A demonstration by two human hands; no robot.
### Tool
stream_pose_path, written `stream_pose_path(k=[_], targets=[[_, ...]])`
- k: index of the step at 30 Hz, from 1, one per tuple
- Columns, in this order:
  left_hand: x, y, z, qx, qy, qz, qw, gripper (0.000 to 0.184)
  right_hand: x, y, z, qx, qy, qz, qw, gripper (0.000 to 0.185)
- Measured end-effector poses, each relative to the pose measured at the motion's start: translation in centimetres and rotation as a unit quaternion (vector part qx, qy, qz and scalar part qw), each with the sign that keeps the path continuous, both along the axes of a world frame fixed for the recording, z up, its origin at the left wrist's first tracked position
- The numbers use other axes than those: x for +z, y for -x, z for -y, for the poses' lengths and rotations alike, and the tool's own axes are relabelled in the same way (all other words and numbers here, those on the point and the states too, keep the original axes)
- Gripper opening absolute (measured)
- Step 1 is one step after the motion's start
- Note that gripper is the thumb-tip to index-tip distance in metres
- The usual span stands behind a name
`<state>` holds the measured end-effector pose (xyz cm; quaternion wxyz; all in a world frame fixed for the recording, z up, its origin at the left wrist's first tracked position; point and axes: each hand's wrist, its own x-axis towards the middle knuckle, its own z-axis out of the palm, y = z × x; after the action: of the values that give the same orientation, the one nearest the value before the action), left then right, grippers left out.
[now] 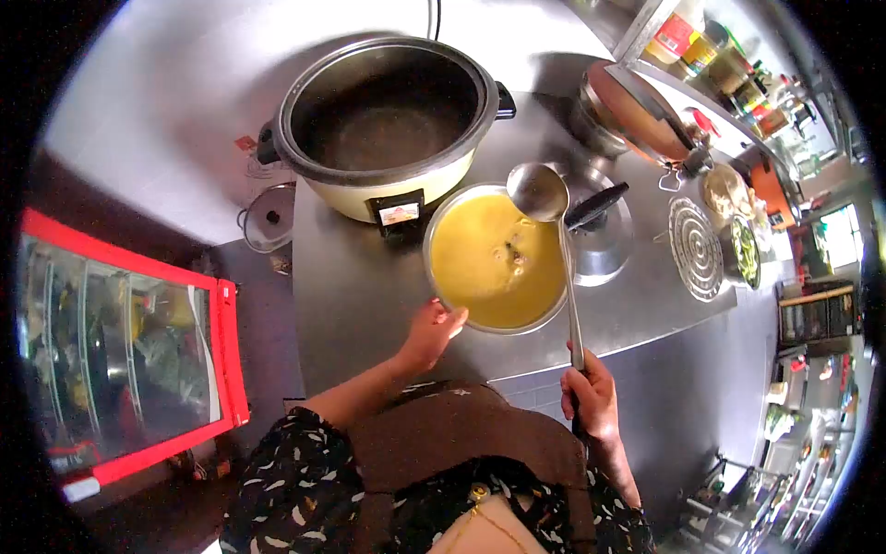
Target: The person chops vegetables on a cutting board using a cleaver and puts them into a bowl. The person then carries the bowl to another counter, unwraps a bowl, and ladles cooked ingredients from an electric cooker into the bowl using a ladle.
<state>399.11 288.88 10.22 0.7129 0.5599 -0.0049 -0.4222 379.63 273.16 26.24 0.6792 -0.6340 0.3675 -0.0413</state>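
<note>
A round metal bowl [440, 294] full of yellow soup stands on the steel counter, with a few darker bits floating near its middle. My left hand [430, 336] is closed at the near-left rim of this bowl, thumb against the edge. In my right hand [591, 395] is the handle of a long metal ladle [572, 305]. Its scoop hangs over the bowl's far-right rim; I cannot tell whether it holds liquid. Just behind the bowl stands a large cream electric cooker [346, 196] with a dark inner pot.
Right of the bowl lies round metal cookware [600, 251] with a black handle. Farther right are a wire rack [694, 249], a container of green vegetables [744, 251] and stacked pans [637, 106]. A glass lid [269, 220] leans at the left, above a red-framed glass-door fridge [138, 346].
</note>
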Motion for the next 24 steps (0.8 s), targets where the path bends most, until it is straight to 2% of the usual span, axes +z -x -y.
stream_pose_path(k=[2, 3, 6, 14, 24], targets=[[-0.7, -0.1, -0.4, -0.108, -0.002, 0.002, 0.994, 0.031, -0.5, -0.5, -1.9, -0.030, -0.035, -0.003, 0.999, 0.049], [-0.6, -0.4, -0.6, -0.117, 0.001, -0.001, 0.993, 0.031, -0.6, -0.7, -2.6, -0.039, -0.031, -0.005, 0.999, 0.049], [-0.4, -2.0, -0.9, -0.096, -0.001, -0.030, 0.995, 0.036, -0.8, -2.2, -4.3, -0.071, -0.018, 0.001, 0.997, 0.061], [-0.4, -4.6, -1.8, -0.121, 0.007, 0.054, 0.991, 0.029, -1.5, -4.8, -5.4, -0.076, -0.025, -0.016, 0.997, 0.060], [-1.7, -4.5, -1.6, -0.113, 0.030, 0.046, 0.992, 0.029, -0.6, -5.3, -6.2, -0.070, -0.049, -0.047, 0.995, 0.057]])
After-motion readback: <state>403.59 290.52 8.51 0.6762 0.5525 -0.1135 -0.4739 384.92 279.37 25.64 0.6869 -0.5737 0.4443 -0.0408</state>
